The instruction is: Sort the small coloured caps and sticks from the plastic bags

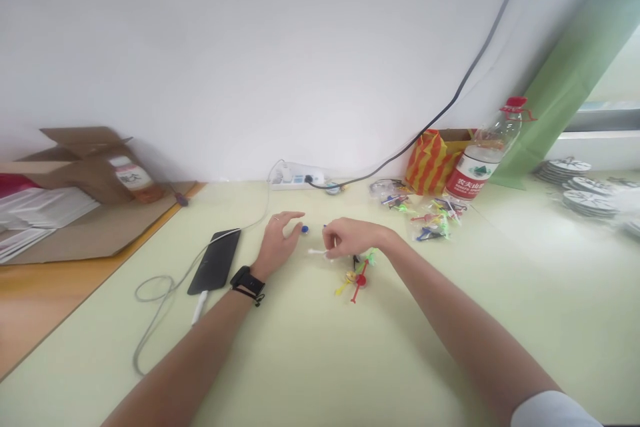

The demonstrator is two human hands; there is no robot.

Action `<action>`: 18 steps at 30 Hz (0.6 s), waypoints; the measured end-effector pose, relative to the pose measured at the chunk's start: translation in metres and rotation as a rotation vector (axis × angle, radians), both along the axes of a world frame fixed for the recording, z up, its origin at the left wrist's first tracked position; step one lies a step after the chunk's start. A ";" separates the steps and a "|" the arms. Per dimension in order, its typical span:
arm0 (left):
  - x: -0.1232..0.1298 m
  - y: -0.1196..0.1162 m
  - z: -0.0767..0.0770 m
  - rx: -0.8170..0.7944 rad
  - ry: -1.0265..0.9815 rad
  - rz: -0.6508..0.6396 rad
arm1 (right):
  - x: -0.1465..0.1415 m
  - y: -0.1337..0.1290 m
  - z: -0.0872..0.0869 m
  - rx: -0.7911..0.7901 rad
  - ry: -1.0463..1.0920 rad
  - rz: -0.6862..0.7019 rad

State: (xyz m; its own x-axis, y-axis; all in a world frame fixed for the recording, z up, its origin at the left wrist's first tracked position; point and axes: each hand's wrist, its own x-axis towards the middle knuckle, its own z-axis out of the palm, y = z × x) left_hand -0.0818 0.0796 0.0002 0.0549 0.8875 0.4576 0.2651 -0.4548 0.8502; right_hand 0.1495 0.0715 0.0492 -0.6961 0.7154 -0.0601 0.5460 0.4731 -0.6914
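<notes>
My left hand is open, thumb and forefinger apart, with a small round blue piece at its thumb tip. My right hand is bent down and closed, its fingertips on a small white plastic stick that pokes out to the left. A bit of blue shows just behind those fingers; what it belongs to is hidden. Below the right wrist lies a loose group of small plastic pieces: a red one with a round middle and thin arms, a yellow one, a green one and a partly covered black one.
A black phone with a white cable lies left of my hands. Bagged coloured pieces, a striped bag and a large water bottle stand right. A power strip sits by the wall, a cardboard box far left, stacked discs far right.
</notes>
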 end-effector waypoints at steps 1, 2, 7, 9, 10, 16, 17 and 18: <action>0.002 -0.002 0.003 0.017 -0.029 0.034 | 0.000 0.003 -0.002 -0.019 0.071 -0.064; 0.003 -0.005 0.005 0.033 -0.053 0.061 | 0.000 0.005 -0.005 -0.058 0.143 -0.126; 0.015 -0.024 0.016 0.079 0.028 -0.091 | -0.010 0.012 -0.017 -0.236 0.492 -0.356; 0.021 -0.031 0.018 0.041 0.039 -0.175 | -0.014 0.013 -0.020 -0.279 0.561 -0.385; 0.024 -0.034 0.019 0.023 0.035 -0.202 | -0.015 0.013 -0.021 -0.292 0.573 -0.383; 0.026 -0.033 0.018 0.017 0.042 -0.236 | -0.007 0.012 -0.019 -0.462 0.622 -0.272; 0.025 -0.031 0.017 0.041 0.060 -0.237 | -0.006 0.012 -0.019 -0.499 0.637 -0.247; 0.024 -0.030 0.015 0.067 0.081 -0.237 | -0.005 0.012 -0.018 -0.520 0.643 -0.231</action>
State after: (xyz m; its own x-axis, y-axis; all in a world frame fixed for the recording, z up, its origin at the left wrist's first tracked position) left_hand -0.0578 0.0492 0.0157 0.2969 0.8131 0.5007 0.2104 -0.5671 0.7963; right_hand 0.1443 0.0835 0.0309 -0.5475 0.8345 -0.0629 0.0171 -0.0640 -0.9978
